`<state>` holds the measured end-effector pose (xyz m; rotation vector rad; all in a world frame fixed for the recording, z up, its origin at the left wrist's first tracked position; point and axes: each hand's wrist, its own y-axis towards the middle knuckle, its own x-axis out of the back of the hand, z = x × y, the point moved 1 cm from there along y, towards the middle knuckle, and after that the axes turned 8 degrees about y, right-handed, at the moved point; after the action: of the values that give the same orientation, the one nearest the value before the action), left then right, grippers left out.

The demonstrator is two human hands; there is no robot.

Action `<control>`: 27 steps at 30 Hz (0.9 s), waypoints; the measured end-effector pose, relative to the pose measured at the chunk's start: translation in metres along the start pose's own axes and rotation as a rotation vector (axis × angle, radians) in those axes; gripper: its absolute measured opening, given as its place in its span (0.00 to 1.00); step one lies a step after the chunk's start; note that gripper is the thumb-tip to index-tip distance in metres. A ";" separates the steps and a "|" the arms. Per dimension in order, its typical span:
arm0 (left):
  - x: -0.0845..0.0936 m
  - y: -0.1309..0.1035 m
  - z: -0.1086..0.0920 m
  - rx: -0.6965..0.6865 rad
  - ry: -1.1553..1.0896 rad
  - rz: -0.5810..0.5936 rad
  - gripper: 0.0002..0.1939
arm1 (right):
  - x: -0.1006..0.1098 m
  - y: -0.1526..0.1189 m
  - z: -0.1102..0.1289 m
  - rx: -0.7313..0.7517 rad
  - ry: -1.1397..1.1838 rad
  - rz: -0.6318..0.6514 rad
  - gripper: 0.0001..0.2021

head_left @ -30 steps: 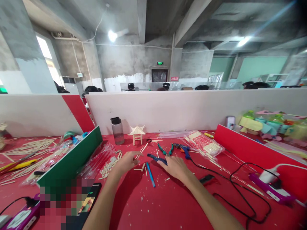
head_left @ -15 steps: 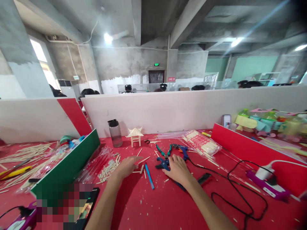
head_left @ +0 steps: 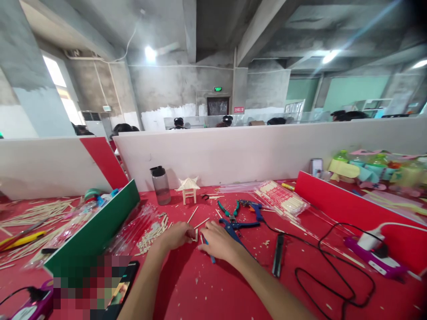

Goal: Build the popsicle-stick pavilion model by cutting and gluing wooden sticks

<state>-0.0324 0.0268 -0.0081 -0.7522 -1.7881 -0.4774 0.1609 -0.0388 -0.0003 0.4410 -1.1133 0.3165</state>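
My left hand is low over the red tabletop, its fingers closed at the end of a small joined piece of wooden sticks. To its right, my right hand reaches over a blue pen-like stick, thumb and fingers apart; the hand covers the blue stick's upper part. Behind my right hand lies a dark blue hand tool, partly hidden by it. Green-handled pliers lie beyond. A little wooden pavilion model stands upright near the back partition.
A water bottle stands beside the model. Cut stick pieces are heaped left. At right are a blue glue gun, a black utility knife, bagged sticks and a looping black cable. A green divider borders the left.
My right hand has left the blue hand tool and moved left over the blue stick. The utility knife has shifted and now lies apart. My left hand has moved slightly right and its fingers have closed.
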 end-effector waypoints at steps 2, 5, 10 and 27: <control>0.002 -0.002 -0.001 -0.002 0.002 0.001 0.16 | -0.005 0.005 0.002 -0.030 -0.014 0.012 0.16; 0.007 -0.006 -0.007 0.016 0.026 -0.038 0.17 | -0.010 0.007 -0.001 -0.062 -0.007 -0.012 0.12; 0.017 -0.007 -0.019 0.030 0.013 -0.164 0.15 | -0.016 0.004 -0.006 -0.092 0.099 -0.042 0.08; 0.000 0.016 -0.025 0.028 -0.551 -0.369 0.18 | -0.003 0.013 -0.038 -0.133 0.856 -0.382 0.07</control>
<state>-0.0044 0.0220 -0.0008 -0.5642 -2.4663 -0.5157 0.1837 -0.0093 -0.0152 0.3356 -0.2017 0.0691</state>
